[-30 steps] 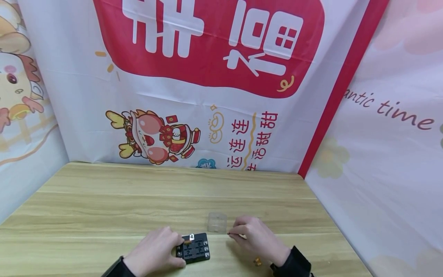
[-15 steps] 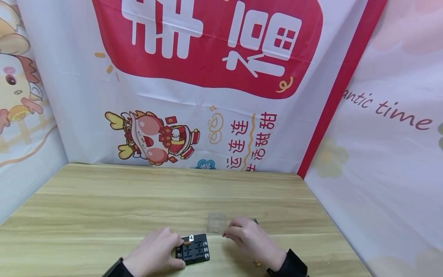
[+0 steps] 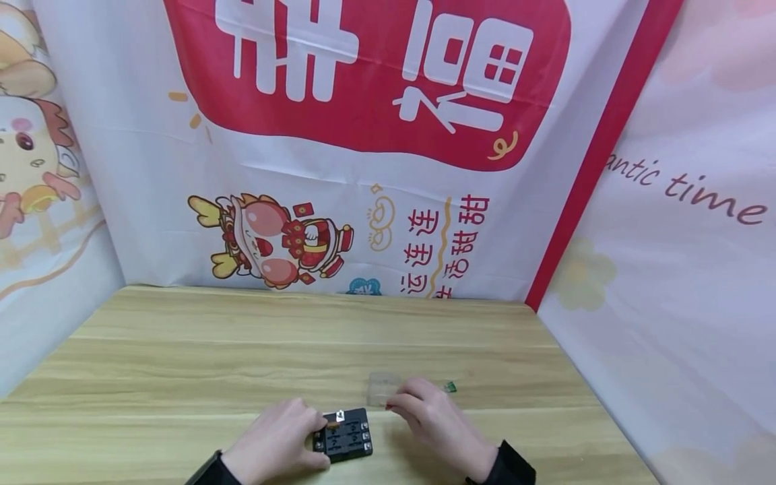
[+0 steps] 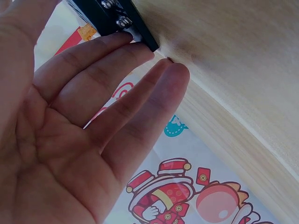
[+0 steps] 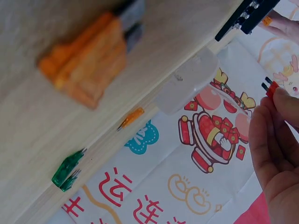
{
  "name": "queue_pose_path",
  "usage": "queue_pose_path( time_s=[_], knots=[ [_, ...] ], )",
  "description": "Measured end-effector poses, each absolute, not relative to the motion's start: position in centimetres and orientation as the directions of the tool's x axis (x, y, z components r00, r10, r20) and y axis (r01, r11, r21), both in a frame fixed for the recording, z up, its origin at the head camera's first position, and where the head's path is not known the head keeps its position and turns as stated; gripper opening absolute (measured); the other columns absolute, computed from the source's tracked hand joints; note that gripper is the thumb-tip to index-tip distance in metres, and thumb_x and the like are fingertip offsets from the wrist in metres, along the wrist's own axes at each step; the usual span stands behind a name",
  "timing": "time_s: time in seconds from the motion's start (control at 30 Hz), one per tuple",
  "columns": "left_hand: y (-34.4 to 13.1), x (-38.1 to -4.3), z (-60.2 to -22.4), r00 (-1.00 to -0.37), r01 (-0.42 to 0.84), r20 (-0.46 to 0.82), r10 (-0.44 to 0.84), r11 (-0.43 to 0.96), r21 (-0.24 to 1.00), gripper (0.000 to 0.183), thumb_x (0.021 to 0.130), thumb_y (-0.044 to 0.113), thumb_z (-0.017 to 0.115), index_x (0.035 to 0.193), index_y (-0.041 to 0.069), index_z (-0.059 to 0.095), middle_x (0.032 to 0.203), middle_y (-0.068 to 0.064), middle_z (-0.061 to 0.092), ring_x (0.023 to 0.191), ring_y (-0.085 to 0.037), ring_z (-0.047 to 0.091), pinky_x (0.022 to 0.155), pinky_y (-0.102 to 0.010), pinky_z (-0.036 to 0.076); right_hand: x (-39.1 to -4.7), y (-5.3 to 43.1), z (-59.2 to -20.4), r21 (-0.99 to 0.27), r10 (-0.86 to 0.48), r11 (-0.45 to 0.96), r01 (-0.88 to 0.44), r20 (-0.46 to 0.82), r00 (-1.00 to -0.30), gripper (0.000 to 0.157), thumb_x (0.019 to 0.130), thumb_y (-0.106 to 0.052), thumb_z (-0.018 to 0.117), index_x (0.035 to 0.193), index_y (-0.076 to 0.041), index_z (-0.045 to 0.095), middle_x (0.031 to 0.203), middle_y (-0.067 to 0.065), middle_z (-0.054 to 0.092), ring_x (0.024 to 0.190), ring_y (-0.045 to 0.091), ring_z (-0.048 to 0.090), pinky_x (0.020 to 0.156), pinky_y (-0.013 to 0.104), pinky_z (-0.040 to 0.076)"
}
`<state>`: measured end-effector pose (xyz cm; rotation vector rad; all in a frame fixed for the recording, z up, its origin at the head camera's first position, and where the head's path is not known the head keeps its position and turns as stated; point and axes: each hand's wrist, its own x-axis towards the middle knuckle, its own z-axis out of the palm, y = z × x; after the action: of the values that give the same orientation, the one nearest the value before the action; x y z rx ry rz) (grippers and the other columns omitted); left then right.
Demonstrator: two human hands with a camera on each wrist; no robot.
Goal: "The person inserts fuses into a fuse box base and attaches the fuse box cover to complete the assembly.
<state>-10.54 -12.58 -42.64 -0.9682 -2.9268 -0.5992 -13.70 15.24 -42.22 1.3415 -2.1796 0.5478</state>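
A black fuse block [image 3: 348,439] lies on the table, its rows of slots facing up and metal screws along its sides. My left hand [image 3: 275,434] grips its left end between thumb and fingers. An orange blade fuse [image 4: 87,31] sits in the block beside those fingers. To the right of the block, my right hand [image 3: 433,421] pinches a red blade fuse [image 5: 270,89] between thumb and fingertips. Its two metal prongs point away from the fingers in the right wrist view. Apart from the block, the red fuse is held over the table.
A clear plastic cover [image 3: 380,389] lies behind the right fingertips. Green blade fuses [image 5: 67,170] lie beyond the right hand. One loose orange fuse [image 5: 86,58] looms close to the right wrist camera, another orange fuse [image 5: 132,117] farther off. Printed cloth [image 3: 339,168] hangs behind the table.
My right hand has shifted left toward the block with the red fuse, uncovering green behind it. The orange fuse by the right wrist is now hidden in the head view. The left hand stays put.
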Motion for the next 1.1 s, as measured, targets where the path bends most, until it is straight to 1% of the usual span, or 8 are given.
queue_pose_path(
  time_s=[0.13,0.23,0.47,0.57,0.73,0.9,1.1],
  knots=[
    [-12.5,-10.5,-42.7,-0.809,0.578,0.124,0.575,0.740,0.343,0.023,0.068,0.040,0.075,0.072,0.022,0.062,0.064,0.014,0.047,0.056,-0.004,0.041,0.052,-0.023,0.035,-13.6,15.0,-42.3,-0.070,-0.675,0.414,-0.908,0.646,-0.358,0.016,0.084,-0.003,0.068,0.098,-0.011,0.067,0.095,-0.006,0.057,0.086,0.003,0.053,0.075,0.015,0.041],
    [-12.5,-10.5,-42.8,-0.812,0.574,0.120,0.571,0.745,0.338,0.024,0.068,0.041,0.075,0.073,0.021,0.063,0.065,0.014,0.047,0.057,-0.004,0.041,0.053,-0.023,0.035,-13.5,14.8,-42.2,-0.082,-0.666,0.417,-0.905,0.650,-0.366,0.017,0.084,-0.004,0.069,0.098,-0.012,0.067,0.096,-0.008,0.057,0.086,0.003,0.052,0.075,0.015,0.040],
    [-12.6,-10.4,-42.7,-0.817,0.565,0.109,0.566,0.748,0.349,0.024,0.068,0.041,0.075,0.075,0.021,0.065,0.066,0.013,0.049,0.059,-0.005,0.042,0.054,-0.024,0.036,-13.1,14.1,-42.0,-0.056,-0.682,0.450,-0.891,0.622,-0.384,0.015,0.086,-0.009,0.068,0.099,-0.016,0.068,0.095,-0.010,0.055,0.085,0.001,0.050,0.073,0.014,0.040],
    [-12.6,-10.4,-42.7,-0.818,0.563,0.108,0.566,0.747,0.353,0.025,0.068,0.042,0.076,0.076,0.020,0.066,0.067,0.013,0.049,0.059,-0.005,0.042,0.054,-0.024,0.036,-13.0,13.8,-41.9,-0.072,-0.672,0.479,-0.875,0.611,-0.418,0.013,0.087,-0.010,0.066,0.098,-0.017,0.068,0.094,-0.012,0.054,0.084,-0.001,0.049,0.071,0.013,0.040],
    [-12.7,-10.5,-42.7,-0.817,0.565,0.112,0.565,0.747,0.350,0.026,0.068,0.042,0.076,0.077,0.019,0.066,0.067,0.013,0.049,0.059,-0.004,0.042,0.055,-0.024,0.036,-13.1,13.1,-41.6,-0.107,-0.664,0.490,-0.865,0.597,-0.450,0.012,0.089,-0.010,0.065,0.098,-0.017,0.068,0.093,-0.012,0.054,0.086,-0.001,0.049,0.072,0.012,0.040],
    [-12.7,-10.5,-42.8,-0.817,0.565,0.110,0.566,0.749,0.347,0.026,0.068,0.042,0.076,0.076,0.019,0.065,0.067,0.013,0.049,0.059,-0.004,0.042,0.055,-0.024,0.036,-13.1,12.3,-41.4,-0.092,-0.672,0.480,-0.872,0.601,-0.433,0.011,0.088,-0.011,0.066,0.097,-0.018,0.068,0.091,-0.012,0.055,0.083,-0.002,0.049,0.072,0.011,0.039],
    [-12.7,-10.6,-42.8,-0.814,0.572,0.124,0.568,0.744,0.345,0.026,0.067,0.042,0.076,0.073,0.020,0.062,0.065,0.013,0.048,0.057,-0.004,0.042,0.053,-0.023,0.036,-13.1,11.5,-41.5,-0.113,-0.702,0.464,-0.879,0.558,-0.443,0.012,0.088,-0.009,0.065,0.096,-0.018,0.069,0.090,-0.014,0.051,0.078,-0.004,0.045,0.068,0.008,0.037]
  ],
)
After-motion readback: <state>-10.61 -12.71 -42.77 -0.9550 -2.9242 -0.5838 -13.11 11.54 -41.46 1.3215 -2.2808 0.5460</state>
